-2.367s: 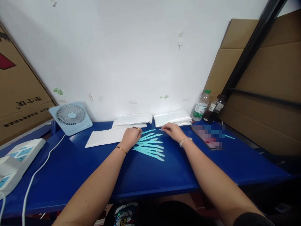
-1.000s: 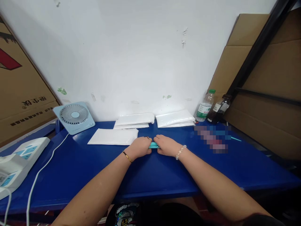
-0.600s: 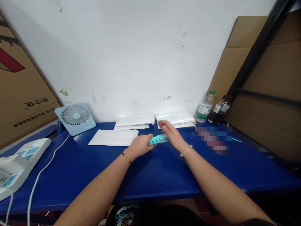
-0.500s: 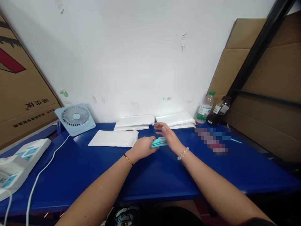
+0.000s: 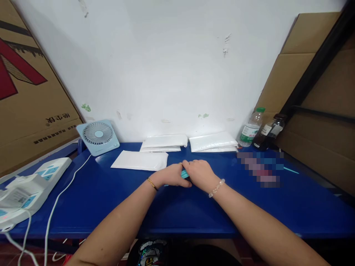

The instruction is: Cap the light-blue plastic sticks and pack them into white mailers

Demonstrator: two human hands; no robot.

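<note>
My left hand (image 5: 174,174) is closed around a small stack of teal face masks (image 5: 184,174), thumb in front. Only a narrow part of the stack shows between my hands; the rest is covered by fingers. Bent over the right end of the same stack is my right hand (image 5: 200,173), its fingers closed and touching my left hand. Both hands are just above the blue table (image 5: 177,214). Behind my left hand lies a single white packet (image 5: 140,160), flat on the table.
Further white packets (image 5: 163,141) lie by the wall, with another pile (image 5: 212,142) to their right. A light-blue fan (image 5: 98,135) and a white power strip (image 5: 55,171) are at left. A clear bottle (image 5: 251,127) and a dark bottle (image 5: 269,133) stand at right, behind a blurred patch.
My right hand, open beside the stack before, has come down and closed over its right end. My hands are now together. The view has shifted slightly left.
</note>
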